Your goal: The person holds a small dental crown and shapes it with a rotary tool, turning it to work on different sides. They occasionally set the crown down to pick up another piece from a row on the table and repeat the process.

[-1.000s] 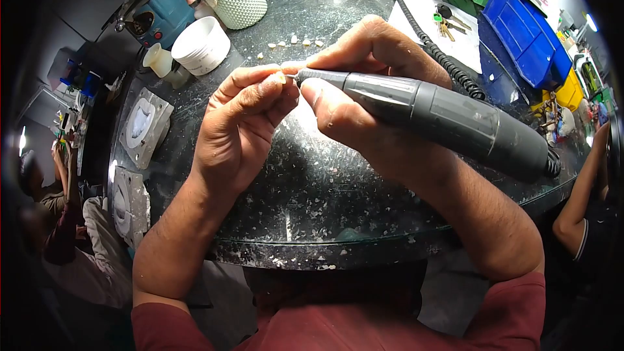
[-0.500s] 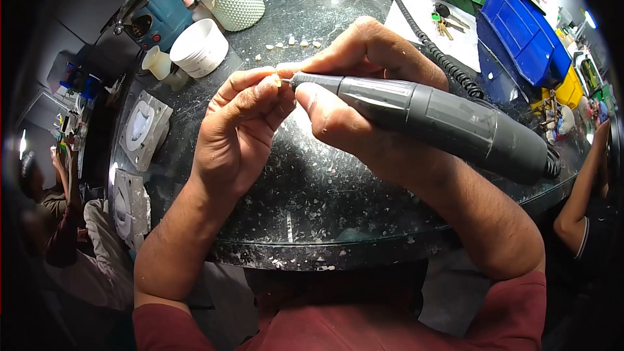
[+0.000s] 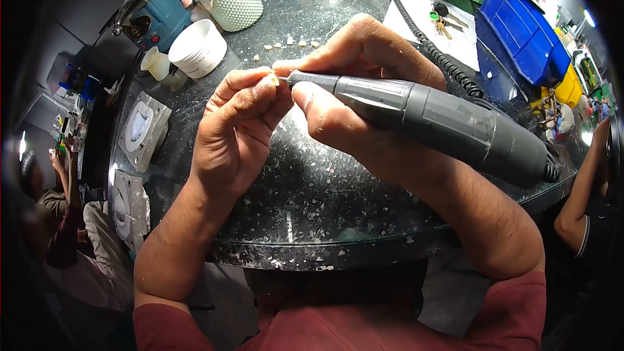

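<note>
My left hand (image 3: 237, 123) pinches a small yellowish artificial tooth (image 3: 275, 80) between thumb and fingertips. My right hand (image 3: 344, 110) is wrapped around a black rotary handpiece (image 3: 448, 120), held like a pen with its body slanting down to the right. The thin metal bur (image 3: 284, 79) at its nose meets the tooth or stops right beside it; the exact contact is too small to tell. Both hands touch or nearly touch at the fingertips, above the dark table. Beyond them, several small tooth-like pieces (image 3: 290, 40) lie in a loose row.
A coiled cord (image 3: 448, 65) runs along the right, near keys (image 3: 445, 25) on white paper. A white tub (image 3: 198, 49) and a tool basket (image 3: 237, 3) stand back left, metal flask halves (image 3: 144, 131) at the left edge. Blue bins (image 3: 523, 32) are at right. Other people sit on both sides.
</note>
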### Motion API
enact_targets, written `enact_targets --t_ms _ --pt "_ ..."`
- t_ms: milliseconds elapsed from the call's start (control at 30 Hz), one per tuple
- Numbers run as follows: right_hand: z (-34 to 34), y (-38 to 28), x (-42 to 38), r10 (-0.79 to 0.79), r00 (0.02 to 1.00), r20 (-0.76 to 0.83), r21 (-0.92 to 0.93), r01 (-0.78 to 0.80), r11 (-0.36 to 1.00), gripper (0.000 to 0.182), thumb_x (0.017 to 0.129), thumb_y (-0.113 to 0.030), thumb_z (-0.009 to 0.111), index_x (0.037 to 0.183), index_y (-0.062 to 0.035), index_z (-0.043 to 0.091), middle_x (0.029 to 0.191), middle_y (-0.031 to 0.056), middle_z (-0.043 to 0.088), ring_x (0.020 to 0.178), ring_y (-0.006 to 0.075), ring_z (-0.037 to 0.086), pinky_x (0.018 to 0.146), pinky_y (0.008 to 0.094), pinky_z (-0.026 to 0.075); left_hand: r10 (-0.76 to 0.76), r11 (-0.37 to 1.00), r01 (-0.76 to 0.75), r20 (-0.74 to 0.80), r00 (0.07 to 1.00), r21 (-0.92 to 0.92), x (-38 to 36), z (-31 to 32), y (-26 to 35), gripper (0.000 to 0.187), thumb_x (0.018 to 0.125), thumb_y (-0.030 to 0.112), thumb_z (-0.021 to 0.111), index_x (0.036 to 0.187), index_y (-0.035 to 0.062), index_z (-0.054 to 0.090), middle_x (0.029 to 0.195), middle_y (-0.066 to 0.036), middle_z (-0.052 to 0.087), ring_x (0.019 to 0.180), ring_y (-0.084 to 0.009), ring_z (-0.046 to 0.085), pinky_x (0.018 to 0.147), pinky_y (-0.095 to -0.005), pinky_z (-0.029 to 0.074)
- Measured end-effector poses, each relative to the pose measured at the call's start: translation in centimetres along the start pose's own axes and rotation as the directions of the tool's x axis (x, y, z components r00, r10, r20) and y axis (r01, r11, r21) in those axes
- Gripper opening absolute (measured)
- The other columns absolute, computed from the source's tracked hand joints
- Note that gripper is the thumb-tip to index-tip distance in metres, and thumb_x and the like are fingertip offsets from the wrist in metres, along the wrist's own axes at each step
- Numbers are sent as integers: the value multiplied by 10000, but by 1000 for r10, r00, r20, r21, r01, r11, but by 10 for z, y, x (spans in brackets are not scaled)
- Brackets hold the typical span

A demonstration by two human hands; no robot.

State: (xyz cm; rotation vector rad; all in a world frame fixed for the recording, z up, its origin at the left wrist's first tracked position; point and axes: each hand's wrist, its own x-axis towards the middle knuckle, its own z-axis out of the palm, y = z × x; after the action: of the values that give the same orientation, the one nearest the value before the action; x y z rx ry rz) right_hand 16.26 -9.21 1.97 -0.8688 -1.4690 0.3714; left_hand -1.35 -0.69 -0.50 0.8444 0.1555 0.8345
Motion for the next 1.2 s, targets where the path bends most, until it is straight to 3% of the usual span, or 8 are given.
enact_targets --t_ms 267,567,633,1200 --pt "2 0 -1 53 999 -5 64 -52 997 158 769 -17 694 886 -5 588 892 93 682 758 48 608 636 203 498 6 1000 -5 -12 1000 19 0 0 0 149 916 38 601 1054 4 648 1049 -143 692 987 -204 676 983 -356 505" --pt "-1 0 1 -11 1000 6 -12 11 1000 140 780 -40 667 886 13 592 882 98 677 753 74 623 660 223 500 -16 1000 16 -22 1000 -26 0 -1 -2 177 927 71 604 1087 3 638 1041 -155 693 988 -218 679 966 -370 518" --pt "2 0 1 -4 998 -69 14 5 1000 150 767 -116 693 821 -43 573 699 35 618 675 44 616 589 221 497 -9 1000 9 0 1000 -22 0 -1 -2 180 927 71 605 1091 2 638 1043 -154 693 988 -217 678 968 -367 517" --pt "7 3 0 15 996 -89 55 -11 998 147 774 -127 698 810 -42 584 723 29 625 687 48 624 596 223 500 -4 1000 4 -11 1000 -7 0 -1 0 164 921 48 605 1075 5 644 1045 -145 689 985 -207 675 982 -359 508"
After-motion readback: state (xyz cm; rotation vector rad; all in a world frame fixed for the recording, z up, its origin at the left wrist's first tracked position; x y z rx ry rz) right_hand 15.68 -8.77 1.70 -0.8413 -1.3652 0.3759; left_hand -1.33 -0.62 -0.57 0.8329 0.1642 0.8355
